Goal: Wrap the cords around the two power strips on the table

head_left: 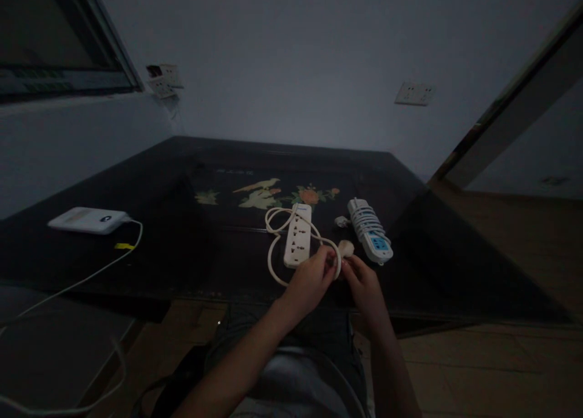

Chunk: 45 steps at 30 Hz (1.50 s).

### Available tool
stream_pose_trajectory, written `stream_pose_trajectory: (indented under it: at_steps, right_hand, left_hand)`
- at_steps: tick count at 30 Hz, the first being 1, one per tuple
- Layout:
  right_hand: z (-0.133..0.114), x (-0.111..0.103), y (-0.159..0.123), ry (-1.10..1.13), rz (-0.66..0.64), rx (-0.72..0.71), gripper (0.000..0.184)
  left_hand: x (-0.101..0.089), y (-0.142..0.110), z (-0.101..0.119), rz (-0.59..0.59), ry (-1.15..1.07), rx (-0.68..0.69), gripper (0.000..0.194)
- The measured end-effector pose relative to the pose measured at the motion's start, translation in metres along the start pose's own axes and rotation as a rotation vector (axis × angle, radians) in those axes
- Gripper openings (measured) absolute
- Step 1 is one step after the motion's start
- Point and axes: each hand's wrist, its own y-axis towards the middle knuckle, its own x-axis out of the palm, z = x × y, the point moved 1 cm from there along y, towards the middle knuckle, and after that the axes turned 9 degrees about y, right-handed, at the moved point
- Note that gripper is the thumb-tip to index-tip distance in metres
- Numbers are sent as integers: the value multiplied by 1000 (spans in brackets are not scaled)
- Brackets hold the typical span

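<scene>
A white power strip (298,239) lies on the dark table (228,248) in front of me, its cream cord (269,257) looped over and around it. My left hand (315,273) is closed on the cord just right of the strip. Beside it, my right hand (362,278) pinches the cord near its plug (346,248). The plug rests between my hands and a second power strip. That second strip (378,245), white with blue sockets, has its own cord wound tightly around it and lies to the right.
A white box-shaped device (88,220) with a cable (102,274) running off the table's left edge sits at the left. A yellow tag (124,246) is near it. Wall sockets (414,93) are on the wall behind the table. A bird-and-flower picture (259,194) decorates the tabletop.
</scene>
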Motion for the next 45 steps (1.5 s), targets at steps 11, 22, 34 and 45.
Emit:
stream_pose_trajectory:
  at_steps: [11,22,34,45]
  right_hand:
    - [-22,9,-22,-468,-5,-131,32]
    - [-16,1,-13,-498,130,-146,35]
    - [-4,-12,-6,-436,190,-55,37]
    - [-20,-13,-3,-509,302,-355,31]
  left_hand:
    - [-1,-7,2,72,102,6,36]
    - [-22,-27,2,-22,100,4,33]
    - [-131,-61,-45,468,-203,-358,38]
    - [-153,-88,-71,511,-334,-450,39]
